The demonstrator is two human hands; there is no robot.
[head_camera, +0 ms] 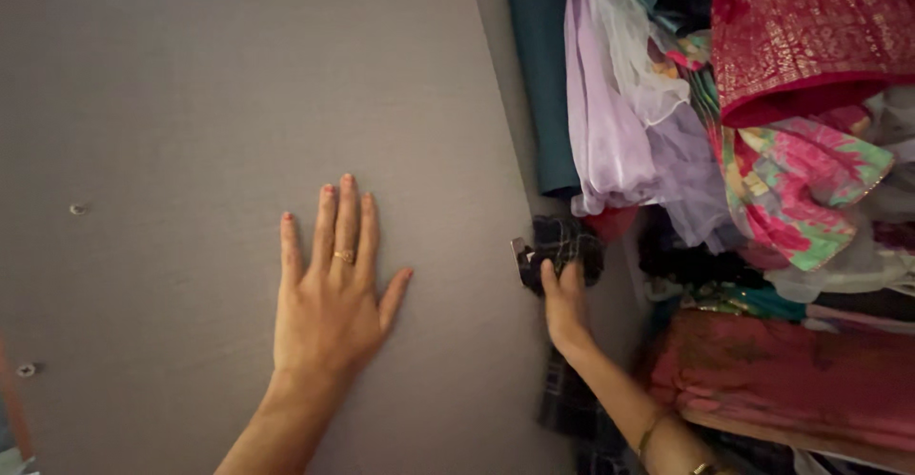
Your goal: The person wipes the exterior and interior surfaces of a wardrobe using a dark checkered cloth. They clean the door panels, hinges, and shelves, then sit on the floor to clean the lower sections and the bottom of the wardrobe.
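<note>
Left hand (329, 289): we press it flat, fingers spread, against the grey wardrobe door (191, 103).
Right hand (564, 305): we pinch a dark checked cloth (564, 251) at the door's edge.
Beside it: lilac fabric (610, 132), pink embroidered garments (810, 37).

Grey flat panel (210, 103) fills left two thirds of view, matte, two small screw heads (78, 210) near its left edge. Right of panel: open wardrobe interior, shelves crammed with folded and hanging fabrics. Wooden shelf edge (810, 444) low, far right of panel. Light dim, warm, soft shadows.
</note>
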